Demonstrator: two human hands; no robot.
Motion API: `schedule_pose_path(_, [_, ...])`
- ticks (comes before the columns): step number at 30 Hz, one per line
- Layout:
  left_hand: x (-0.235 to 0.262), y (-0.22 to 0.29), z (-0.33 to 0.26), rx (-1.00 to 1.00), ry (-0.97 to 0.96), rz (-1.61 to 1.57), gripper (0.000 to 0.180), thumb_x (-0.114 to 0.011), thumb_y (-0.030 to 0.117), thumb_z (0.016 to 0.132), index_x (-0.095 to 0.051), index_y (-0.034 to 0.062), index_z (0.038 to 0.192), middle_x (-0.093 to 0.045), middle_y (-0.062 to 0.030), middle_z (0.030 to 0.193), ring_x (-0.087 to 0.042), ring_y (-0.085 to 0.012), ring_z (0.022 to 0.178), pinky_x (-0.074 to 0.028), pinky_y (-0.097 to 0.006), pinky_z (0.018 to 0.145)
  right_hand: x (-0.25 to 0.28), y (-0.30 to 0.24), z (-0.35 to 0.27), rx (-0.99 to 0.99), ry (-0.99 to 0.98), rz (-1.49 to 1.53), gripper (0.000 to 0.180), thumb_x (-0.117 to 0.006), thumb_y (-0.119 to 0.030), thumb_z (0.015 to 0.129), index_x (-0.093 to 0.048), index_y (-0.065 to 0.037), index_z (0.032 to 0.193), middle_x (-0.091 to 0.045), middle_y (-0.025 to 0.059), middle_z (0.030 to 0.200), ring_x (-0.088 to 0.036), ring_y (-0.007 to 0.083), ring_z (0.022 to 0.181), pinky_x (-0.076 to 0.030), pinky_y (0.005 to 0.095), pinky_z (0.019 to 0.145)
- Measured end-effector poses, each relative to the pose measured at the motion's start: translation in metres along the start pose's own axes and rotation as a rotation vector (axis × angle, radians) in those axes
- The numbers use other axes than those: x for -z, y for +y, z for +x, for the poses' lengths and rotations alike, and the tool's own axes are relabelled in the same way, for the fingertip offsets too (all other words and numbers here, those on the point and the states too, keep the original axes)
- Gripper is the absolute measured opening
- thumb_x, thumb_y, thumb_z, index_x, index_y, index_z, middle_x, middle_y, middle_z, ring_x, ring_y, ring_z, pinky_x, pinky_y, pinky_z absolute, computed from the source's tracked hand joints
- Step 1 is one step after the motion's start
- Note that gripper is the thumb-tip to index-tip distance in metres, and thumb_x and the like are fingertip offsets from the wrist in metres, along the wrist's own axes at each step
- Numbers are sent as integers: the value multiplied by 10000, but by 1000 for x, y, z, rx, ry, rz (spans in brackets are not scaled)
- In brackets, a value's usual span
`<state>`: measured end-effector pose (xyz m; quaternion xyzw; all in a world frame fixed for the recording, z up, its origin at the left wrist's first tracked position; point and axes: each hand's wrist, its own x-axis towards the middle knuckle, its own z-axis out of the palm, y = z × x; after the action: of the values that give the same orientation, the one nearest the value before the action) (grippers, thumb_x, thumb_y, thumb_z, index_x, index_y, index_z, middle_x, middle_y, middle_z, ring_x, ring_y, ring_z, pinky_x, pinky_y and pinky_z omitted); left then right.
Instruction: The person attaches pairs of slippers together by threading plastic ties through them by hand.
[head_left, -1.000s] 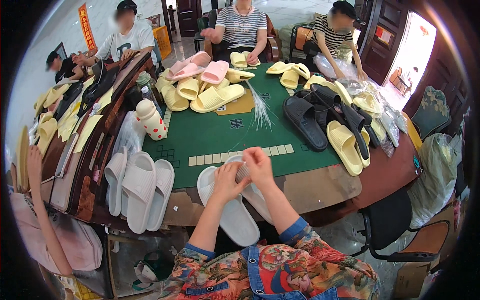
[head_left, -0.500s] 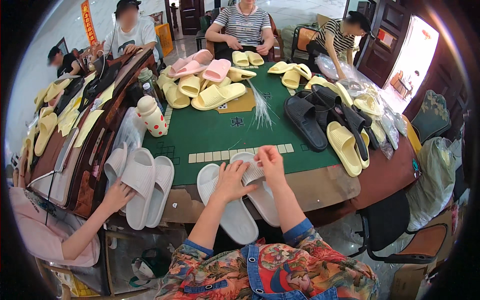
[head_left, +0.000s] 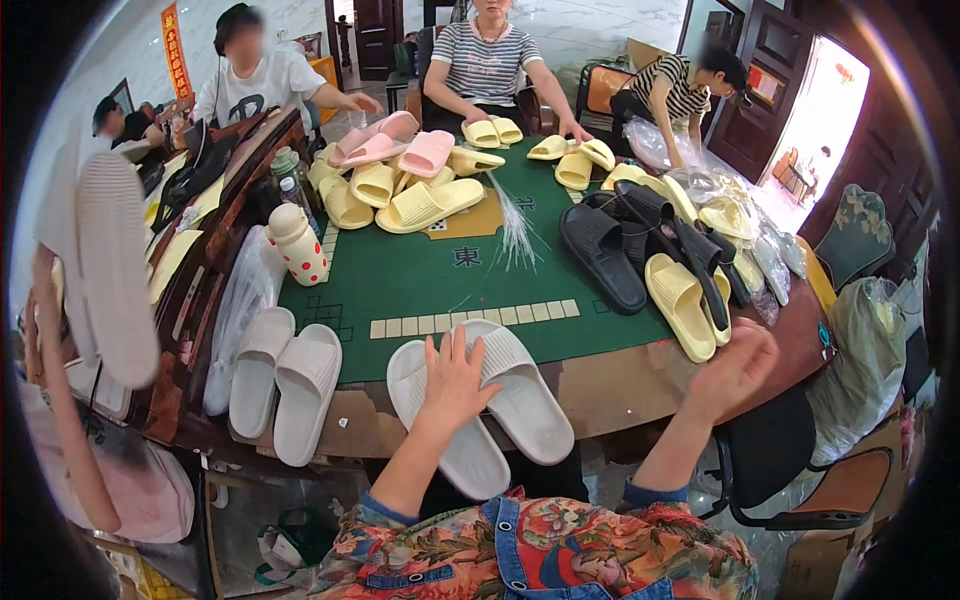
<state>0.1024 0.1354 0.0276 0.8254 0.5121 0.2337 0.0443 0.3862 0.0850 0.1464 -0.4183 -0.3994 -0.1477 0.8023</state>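
A pair of light grey ribbed slippers lies in front of me at the table's near edge, the left slipper [head_left: 470, 462] overlapping the right slipper [head_left: 532, 412]. My left hand [head_left: 455, 385] rests on their straps with its fingers spread. Off to the right, over the brown board by the yellow slipper [head_left: 682, 300], my right hand [head_left: 735, 370] is raised with curled fingers. Whatever its fingertips hold, if anything, is too small to make out. Beyond the grey pair, a bundle of thin white strands [head_left: 517, 235] lies on the green table mat [head_left: 400, 280].
Yellow and pink slippers [head_left: 430, 205] are heaped at the far left, black slippers [head_left: 605, 255] at the right. Another grey pair [head_left: 305, 385] and a dotted bottle [head_left: 298, 245] stand left. A co-worker's arm [head_left: 65, 400] lifts grey slippers [head_left: 118, 270]. Other people sit around the table.
My right hand has left the right slipper's strap and swung far right. My left hand stays on the pair. The co-worker at left has raised grey slippers; people opposite reach out their arms.
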Motion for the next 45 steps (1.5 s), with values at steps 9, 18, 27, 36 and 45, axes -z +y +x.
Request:
schedule_pose_path(9, [-2,19,-99,138,42,-514,352,-624,198,766,-513,-40,1001,-514,-181,1003,-498,-341,937,-408,-393,794,0,85,-134,-779,-811,165,58,-505,-77,876,-512,-19,879,-577,39,875,-520,77,803,-417,209,721])
schedule_pose_path(18, [-22,-6,-72,313,151,-331,579,-647,305,737,-401,-51,1121,-467,-245,1070,-422,-412,1001,-329,-461,851,-17,63,-232,-817,-1070,247,94,-544,-116,848,-511,-30,865,-506,185,1164,-512,156,998,-403,273,798])
schedule_pose_path(27, [-26,-30,-41,276,287,-89,457,-666,331,715,-514,-56,906,-530,-244,908,-474,-419,882,-357,-476,781,-11,52,-236,-805,-1068,244,69,-483,-64,883,-467,-20,934,-368,205,1309,-481,103,987,-403,252,840])
schedule_pose_path(36, [-34,-48,-26,388,223,-30,331,-643,239,721,-520,-46,835,-536,-239,860,-486,-403,865,-370,-467,759,-12,44,-236,-692,-1035,189,110,-541,-91,844,-507,11,868,-542,208,1105,-555,195,971,-445,291,753])
schedule_pose_path(45, [33,-59,-27,317,282,-121,207,-592,128,676,-505,5,817,-527,-175,872,-473,-353,850,-349,-453,709,-10,43,-222,-1145,-708,534,90,-486,-122,896,-506,-36,909,-590,75,959,-530,110,834,-423,231,724])
